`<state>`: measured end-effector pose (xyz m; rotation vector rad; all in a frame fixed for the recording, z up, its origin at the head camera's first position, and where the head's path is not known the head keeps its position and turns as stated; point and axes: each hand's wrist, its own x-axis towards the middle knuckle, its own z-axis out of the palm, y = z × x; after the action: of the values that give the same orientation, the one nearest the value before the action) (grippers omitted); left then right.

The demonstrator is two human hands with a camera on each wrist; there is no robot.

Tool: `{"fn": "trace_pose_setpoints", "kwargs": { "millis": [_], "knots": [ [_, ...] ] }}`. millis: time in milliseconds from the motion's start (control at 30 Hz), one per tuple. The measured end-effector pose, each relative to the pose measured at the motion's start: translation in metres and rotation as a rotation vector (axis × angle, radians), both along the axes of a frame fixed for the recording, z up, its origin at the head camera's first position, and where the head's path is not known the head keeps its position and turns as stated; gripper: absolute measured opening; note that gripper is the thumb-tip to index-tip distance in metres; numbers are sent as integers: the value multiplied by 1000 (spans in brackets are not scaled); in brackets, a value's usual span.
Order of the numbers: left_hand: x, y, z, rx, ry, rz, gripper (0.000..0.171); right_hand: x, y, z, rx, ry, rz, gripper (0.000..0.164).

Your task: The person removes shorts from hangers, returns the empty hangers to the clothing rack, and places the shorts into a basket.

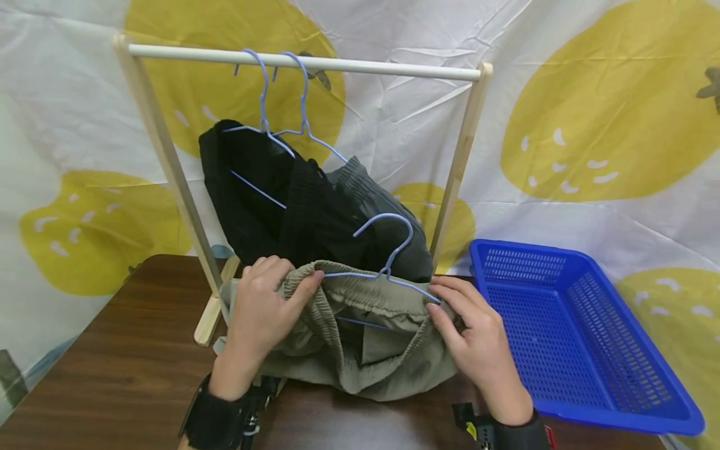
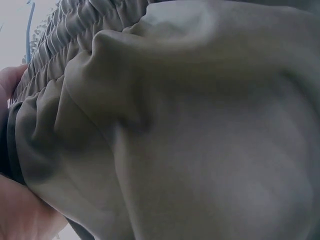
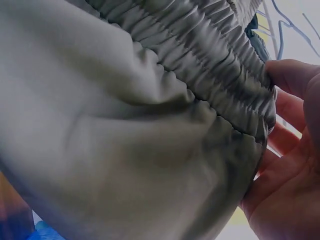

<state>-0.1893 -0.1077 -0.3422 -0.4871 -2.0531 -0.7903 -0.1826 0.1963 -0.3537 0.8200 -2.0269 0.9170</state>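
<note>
Olive-grey pants (image 1: 388,378) with a gathered elastic waistband are held up over the table, their waist opening facing me. A lavender wire hanger (image 1: 406,240) sits in the waist, its hook pointing up and its lower bar crossing inside. My left hand (image 1: 261,306) grips the waistband at the left, thumb at the hanger's left arm. At the right end of the hanger, my right hand (image 1: 472,325) pinches the waistband between thumb and fingers. Both wrist views are mostly filled by fabric; in the right one, thumb and fingers hold the waistband's edge (image 3: 260,105).
Behind stands a wooden rack with a white rod (image 1: 394,67). Black pants (image 1: 247,187) and dark grey pants (image 1: 360,187) hang from it on lavender hangers. A blue plastic basket (image 1: 652,394) is on the right of the brown table (image 1: 129,356).
</note>
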Motion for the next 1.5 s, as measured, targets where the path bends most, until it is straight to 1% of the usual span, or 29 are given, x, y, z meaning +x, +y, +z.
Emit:
{"fn": "trace_pose_setpoints", "kwargs": {
  "millis": [67, 200, 300, 367, 433, 500, 600, 700, 767, 833, 967, 1100, 1300, 1367, 1433, 1500],
  "knots": [
    [1, 0, 1, 0, -2, -1, 71, -1, 0, -1, 4, 4, 2, 30],
    [2, 0, 2, 3, -12, -9, 70, -1, 1, -3, 18, 6, 7, 21],
    [3, 0, 3, 7, -23, -17, 69, -2, 1, -3, 23, -16, 18, 11],
    [3, 0, 3, 9, -30, -21, 66, -2, 2, -4, 26, -33, 25, 7],
    [3, 0, 4, 10, -33, -21, 62, -2, 2, -4, 21, -58, 32, 8],
    [3, -1, 3, 11, -35, -20, 56, -2, 2, -5, 21, -60, 38, 10],
    [3, -2, 3, 12, -33, -17, 47, -2, 2, -5, 16, -61, 51, 11],
    [2, -2, 3, 11, -29, -11, 38, -3, 1, -5, 4, -47, 64, 10],
    [2, -1, 2, 14, -26, -9, 36, -2, 1, -5, 1, -45, 54, 9],
    [1, -1, 1, 23, -19, -11, 37, -2, 1, -5, 0, -39, 33, 9],
    [-1, 1, 0, 36, -2, -3, 38, 1, -2, -4, 0, -28, -7, 13],
    [-2, 2, 0, 8, -7, 38, 38, 2, -3, -4, -12, -9, -25, 14],
    [-3, 5, -2, -69, -18, 110, 63, 2, -2, -4, -23, -3, -52, 12],
    [-3, 6, -3, -79, -12, 126, 66, 2, -1, -4, -25, -6, -55, 11],
    [-4, 7, -4, -82, 3, 135, 63, 2, 0, -4, -26, -7, -57, 11],
    [-5, 7, -4, -79, 13, 135, 57, 2, 0, -3, -27, -2, -61, 12]
  ]
}}
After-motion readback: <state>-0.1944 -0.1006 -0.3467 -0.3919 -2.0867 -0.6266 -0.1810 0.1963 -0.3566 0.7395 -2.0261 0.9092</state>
